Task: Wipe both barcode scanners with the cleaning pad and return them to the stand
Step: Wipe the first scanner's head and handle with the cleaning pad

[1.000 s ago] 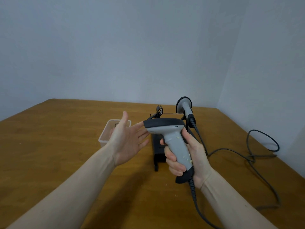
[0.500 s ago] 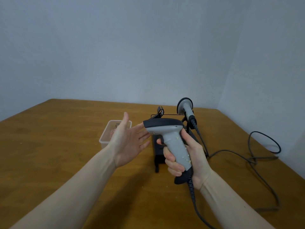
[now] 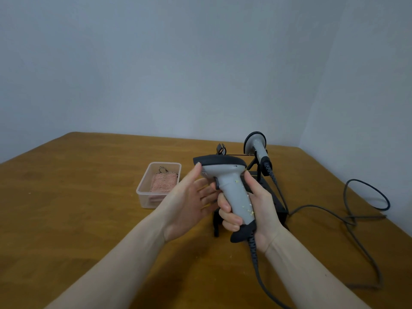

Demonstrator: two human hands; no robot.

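— Wooden table (image 3: 66,208) and grey walls are framing this; what are the fingers doing?

— The right hand (image 3: 256,206) is curling its fingers round the grey handle of the scanner (image 3: 231,188), holding it upright above the table, in front of the stand (image 3: 269,197). The left hand (image 3: 189,201) is lying flat and straight-fingered, its fingertips touching the scanner's head.

— And further out?

— A second scanner (image 3: 256,146) is resting on the stand, cable (image 3: 356,219) trailing right. The pink pad (image 3: 163,182) is sitting in a clear tub (image 3: 142,195), left of the hands.

— How is it going to handle?

— Probably light, rigid and smooth plastic; crumbs are speckling the handle. Gripping the handle looks surest, though the cable is likely tugging.
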